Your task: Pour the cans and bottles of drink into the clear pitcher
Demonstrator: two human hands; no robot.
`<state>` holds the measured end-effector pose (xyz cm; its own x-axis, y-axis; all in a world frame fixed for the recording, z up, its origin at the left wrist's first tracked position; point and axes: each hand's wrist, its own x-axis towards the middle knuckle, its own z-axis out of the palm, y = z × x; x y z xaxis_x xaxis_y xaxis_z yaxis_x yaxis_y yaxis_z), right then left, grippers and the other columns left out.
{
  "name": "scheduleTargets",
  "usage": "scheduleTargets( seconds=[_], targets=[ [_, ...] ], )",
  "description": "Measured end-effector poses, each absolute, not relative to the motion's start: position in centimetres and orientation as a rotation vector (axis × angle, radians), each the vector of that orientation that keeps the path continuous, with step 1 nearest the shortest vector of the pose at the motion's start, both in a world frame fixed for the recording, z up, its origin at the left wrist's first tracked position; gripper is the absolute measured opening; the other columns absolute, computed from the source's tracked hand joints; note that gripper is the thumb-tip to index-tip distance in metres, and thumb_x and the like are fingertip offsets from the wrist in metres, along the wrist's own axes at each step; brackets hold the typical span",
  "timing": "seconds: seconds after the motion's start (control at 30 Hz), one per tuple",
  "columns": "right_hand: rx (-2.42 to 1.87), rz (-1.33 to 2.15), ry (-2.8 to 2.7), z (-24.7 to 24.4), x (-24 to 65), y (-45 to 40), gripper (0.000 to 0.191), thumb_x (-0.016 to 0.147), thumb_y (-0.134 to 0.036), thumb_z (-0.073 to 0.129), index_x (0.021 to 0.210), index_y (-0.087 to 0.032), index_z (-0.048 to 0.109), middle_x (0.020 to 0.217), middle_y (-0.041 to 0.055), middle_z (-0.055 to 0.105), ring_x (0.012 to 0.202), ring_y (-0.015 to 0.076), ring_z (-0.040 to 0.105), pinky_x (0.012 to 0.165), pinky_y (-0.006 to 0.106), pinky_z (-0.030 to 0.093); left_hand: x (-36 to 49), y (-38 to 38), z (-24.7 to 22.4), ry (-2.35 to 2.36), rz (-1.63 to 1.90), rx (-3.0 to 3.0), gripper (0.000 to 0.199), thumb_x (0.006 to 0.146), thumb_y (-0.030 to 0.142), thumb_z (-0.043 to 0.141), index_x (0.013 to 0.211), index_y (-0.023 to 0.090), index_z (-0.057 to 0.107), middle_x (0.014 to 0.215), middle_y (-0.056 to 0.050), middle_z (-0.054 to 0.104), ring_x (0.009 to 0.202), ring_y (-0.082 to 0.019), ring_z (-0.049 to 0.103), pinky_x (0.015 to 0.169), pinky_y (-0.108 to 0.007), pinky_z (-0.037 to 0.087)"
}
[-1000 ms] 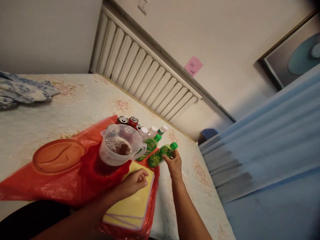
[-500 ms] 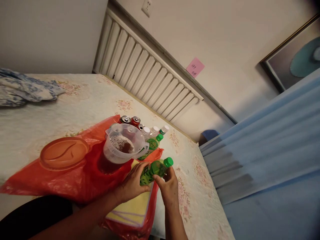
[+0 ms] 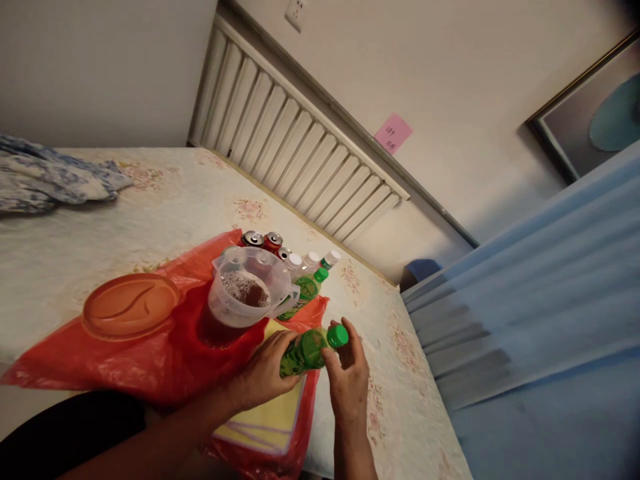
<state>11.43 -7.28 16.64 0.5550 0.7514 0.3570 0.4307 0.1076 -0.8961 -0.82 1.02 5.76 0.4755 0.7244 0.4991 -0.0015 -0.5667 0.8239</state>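
The left hand wraps the lower body of the green bottle, probably to steady it — tilted, its green cap beside the right hand. Those fingers curve round cap and shoulder; whether they pinch firmly, I cannot tell. Beyond the left hand, the jug partly hides the cans; the bottle's base blurs against the left palm.

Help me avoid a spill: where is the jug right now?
In the head view, left of centre: the jug stands on the red plastic, right of the orange disc, just in front of the cans and beyond the left hand.
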Motion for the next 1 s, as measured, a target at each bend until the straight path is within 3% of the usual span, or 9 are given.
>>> scheduleTargets(
  seconds=[0.1, 0.3, 0.47, 0.63, 1.0],
  targets=[
    [-1.521, 0.207, -1.069, 17.3, 11.6, -7.7, 0.053, 0.079, -0.037, 0.076, 0.128, -0.019, 0.066, 0.126, 0.0136, 0.071, 0.114, 0.0291, 0.069, 0.099, 0.045, 0.054, -1.0, 0.8, 6.2, 0.576, 1.13, 1.951, 0.056, 0.07, 0.012, 0.068, 0.123, 0.023, 0.053, 0.12, -0.008, 0.065, 0.115, -0.027, 0.062, 0.102, -0.043, 0.051],
    [-1.579, 0.116, -1.171, 18.0, 11.1, -8.1, 0.025, 0.086, -0.036, 0.069, 0.105, -0.021, 0.076, 0.107, 0.0083, 0.076, 0.103, 0.0252, 0.07, 0.09, 0.039, 0.055, -1.4, 0.6, 7.1, 0.514, 1.084, 1.96, 0.058, 0.073, 0.015, 0.067, 0.128, 0.021, 0.052, 0.124, -0.01, 0.066, 0.118, -0.028, 0.062, 0.104, -0.044, 0.051],
    [-1.596, 0.135, -1.147, 18.0, 10.8, -8.1, 0.024, 0.084, -0.035, 0.07, 0.102, -0.02, 0.076, 0.105, 0.0077, 0.077, 0.101, 0.0247, 0.069, 0.087, 0.037, 0.054, -1.4, 0.6, 6.6, 0.512, 1.039, 1.946, 0.061, 0.074, 0.017, 0.067, 0.132, 0.021, 0.05, 0.129, -0.012, 0.064, 0.123, -0.028, 0.06, 0.108, -0.046, 0.049],
    [-1.593, 0.162, -1.141, 18.2, 10.7, -8.1, 0.025, 0.084, -0.035, 0.069, 0.102, -0.019, 0.076, 0.105, 0.0087, 0.077, 0.101, 0.0252, 0.07, 0.088, 0.038, 0.055, -1.0, 0.6, 5.7, 0.586, 0.917, 1.893, 0.078, 0.063, 0.015, 0.076, 0.135, 0.022, 0.048, 0.134, -0.011, 0.061, 0.127, -0.031, 0.056, 0.111, -0.049, 0.046],
    [-1.546, 0.245, -1.137, 18.5, 10.9, -8.5, 0.028, 0.086, -0.035, 0.069, 0.108, -0.019, 0.074, 0.109, 0.0099, 0.076, 0.105, 0.0262, 0.07, 0.089, 0.039, 0.056, -1.1, 0.3, 6.6, 0.635, 0.867, 1.864, 0.056, 0.066, 0.014, 0.074, 0.117, 0.023, 0.053, 0.118, -0.007, 0.065, 0.115, -0.027, 0.061, 0.101, -0.043, 0.05]
  ],
)
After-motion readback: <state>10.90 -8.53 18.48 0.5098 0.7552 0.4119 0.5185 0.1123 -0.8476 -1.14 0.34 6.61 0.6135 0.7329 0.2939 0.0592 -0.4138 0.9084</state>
